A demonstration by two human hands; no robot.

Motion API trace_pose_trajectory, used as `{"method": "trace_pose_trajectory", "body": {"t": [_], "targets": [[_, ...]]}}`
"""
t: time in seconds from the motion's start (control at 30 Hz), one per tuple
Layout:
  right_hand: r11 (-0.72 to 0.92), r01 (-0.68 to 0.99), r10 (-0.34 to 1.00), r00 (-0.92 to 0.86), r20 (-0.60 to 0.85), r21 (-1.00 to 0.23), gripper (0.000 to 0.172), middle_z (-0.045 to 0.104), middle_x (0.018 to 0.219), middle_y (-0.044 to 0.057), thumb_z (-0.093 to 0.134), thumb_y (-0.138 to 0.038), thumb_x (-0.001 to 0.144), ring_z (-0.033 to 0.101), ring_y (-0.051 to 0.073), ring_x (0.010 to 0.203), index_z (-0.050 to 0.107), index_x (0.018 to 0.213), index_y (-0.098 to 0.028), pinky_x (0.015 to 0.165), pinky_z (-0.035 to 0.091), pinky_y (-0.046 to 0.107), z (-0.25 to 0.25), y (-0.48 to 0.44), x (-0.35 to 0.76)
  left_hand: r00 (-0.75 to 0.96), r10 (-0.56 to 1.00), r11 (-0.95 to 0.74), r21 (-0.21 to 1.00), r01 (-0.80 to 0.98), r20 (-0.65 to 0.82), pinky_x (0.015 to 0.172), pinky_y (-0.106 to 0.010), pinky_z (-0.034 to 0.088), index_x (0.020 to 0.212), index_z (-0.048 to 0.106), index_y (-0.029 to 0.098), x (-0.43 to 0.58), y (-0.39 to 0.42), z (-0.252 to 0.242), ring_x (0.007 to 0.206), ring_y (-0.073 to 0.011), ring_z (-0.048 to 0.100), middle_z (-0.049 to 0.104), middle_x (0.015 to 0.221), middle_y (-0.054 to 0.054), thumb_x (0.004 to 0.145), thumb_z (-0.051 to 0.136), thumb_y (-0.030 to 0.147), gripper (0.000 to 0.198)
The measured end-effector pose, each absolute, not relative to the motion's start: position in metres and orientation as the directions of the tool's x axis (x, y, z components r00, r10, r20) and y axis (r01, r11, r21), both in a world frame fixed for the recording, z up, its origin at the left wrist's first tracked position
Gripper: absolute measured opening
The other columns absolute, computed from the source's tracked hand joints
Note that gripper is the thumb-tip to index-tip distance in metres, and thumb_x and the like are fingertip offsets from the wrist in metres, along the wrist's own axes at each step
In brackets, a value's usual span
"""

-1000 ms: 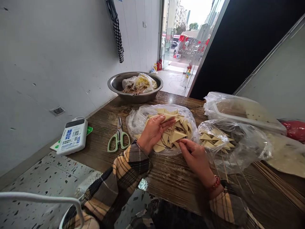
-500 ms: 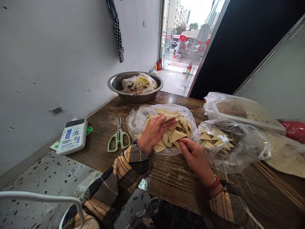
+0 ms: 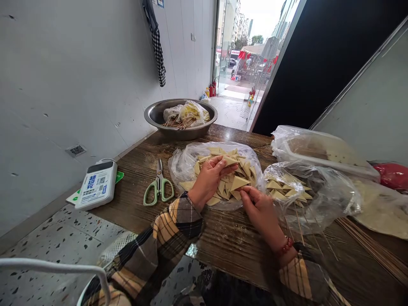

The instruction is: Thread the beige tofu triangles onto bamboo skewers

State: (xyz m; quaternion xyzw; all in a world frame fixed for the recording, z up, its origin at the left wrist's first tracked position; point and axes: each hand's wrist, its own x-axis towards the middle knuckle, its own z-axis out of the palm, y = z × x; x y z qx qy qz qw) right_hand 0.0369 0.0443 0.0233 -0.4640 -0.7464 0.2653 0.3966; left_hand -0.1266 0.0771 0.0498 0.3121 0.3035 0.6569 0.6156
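My left hand (image 3: 208, 177) is closed on a folded beige triangle (image 3: 230, 161), apparently tofu skin, gripped between thumb and fingers. Below it, my right hand (image 3: 259, 209) pinches what looks like a thin skewer, mostly hidden by the fingers. Another triangle (image 3: 239, 182) is right at those right fingertips; whether it is pierced I cannot tell. Both hands are over the near side of an open clear plastic bag (image 3: 183, 163) heaped with such triangles. To the right, a second clear bag (image 3: 338, 191) holds more triangles, with thin sticks (image 3: 301, 225) poking out toward me.
Green-handled scissors (image 3: 158, 187) lie left of the heap. A metal basin (image 3: 181, 134) with bagged skewers stands behind. A white box-like device (image 3: 97, 185) sits at the left table edge. Bare skewers (image 3: 369, 244) and a bagged tray (image 3: 331, 155) are at the right.
My left hand has turned slightly, its fingers curling more closely round the triangle. My right hand stays nearly in place. The view has tilted a little.
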Motion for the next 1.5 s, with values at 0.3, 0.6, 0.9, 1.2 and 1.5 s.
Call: {"method": "trace_pose_trajectory", "body": {"t": [0.3, 0.6, 0.9, 1.2, 1.5], "targets": [[0.457, 0.448, 0.889, -0.263, 0.375, -0.769, 0.026, 0.074, 0.084, 0.005, 0.046, -0.034, 0.091, 0.067, 0.019, 0.073, 0.068, 0.09, -0.019, 0.067, 0.051, 0.027, 0.0198, 0.0464, 0.0359, -0.003, 0.999, -0.04, 0.785, -0.619, 0.048, 0.093, -0.034, 0.048, 0.088, 0.066, 0.011, -0.1228, 0.074, 0.0485, 0.088, -0.0198, 0.069, 0.071, 0.093, -0.009, 0.074, 0.073, 0.026, 0.021], [0.463, 0.461, 0.886, -0.236, 0.399, -0.757, 0.024, 0.074, 0.082, 0.005, 0.047, -0.032, 0.09, 0.067, 0.018, 0.071, 0.068, 0.089, -0.019, 0.068, 0.052, 0.027, 0.0206, 0.0461, 0.0335, 0.016, 0.999, -0.027, 0.796, -0.605, 0.047, 0.086, -0.03, 0.049, 0.089, 0.067, 0.011, -0.1208, 0.0698, 0.0524, 0.086, -0.0192, 0.069, 0.072, 0.091, -0.01, 0.073, 0.074, 0.027, 0.024], [0.5, 0.471, 0.866, -0.259, 0.427, -0.727, 0.027, 0.074, 0.079, 0.004, 0.047, -0.034, 0.091, 0.066, 0.017, 0.066, 0.069, 0.088, -0.019, 0.063, 0.051, 0.026, 0.0217, 0.0437, 0.0352, 0.154, 0.987, 0.056, 0.782, -0.621, 0.052, 0.084, -0.029, 0.048, 0.101, 0.067, 0.014, -0.127, 0.0702, 0.0496, 0.095, -0.0212, 0.069, 0.072, 0.1, -0.012, 0.078, 0.071, 0.033, 0.031], [0.512, 0.479, 0.858, -0.246, 0.45, -0.713, 0.026, 0.076, 0.091, 0.006, 0.048, -0.032, 0.091, 0.071, 0.021, 0.08, 0.072, 0.092, -0.02, 0.07, 0.055, 0.03, 0.0182, 0.0444, 0.0356, 0.134, 0.984, -0.004, 0.772, -0.636, 0.116, 0.098, -0.033, 0.044, 0.098, 0.068, 0.014, -0.1257, 0.068, 0.0524, 0.1, -0.0211, 0.068, 0.072, 0.102, -0.011, 0.081, 0.067, 0.029, 0.023], [0.53, 0.472, 0.848, -0.259, 0.463, -0.705, 0.028, 0.076, 0.094, 0.008, 0.048, -0.031, 0.091, 0.072, 0.022, 0.083, 0.073, 0.097, -0.02, 0.075, 0.056, 0.032, 0.0157, 0.0432, 0.038, 0.076, 0.991, -0.039, 0.782, -0.623, 0.111, 0.1, -0.035, 0.044, 0.095, 0.067, 0.011, -0.1246, 0.0683, 0.0573, 0.097, -0.0222, 0.068, 0.072, 0.099, -0.012, 0.078, 0.071, 0.029, 0.025]]}}
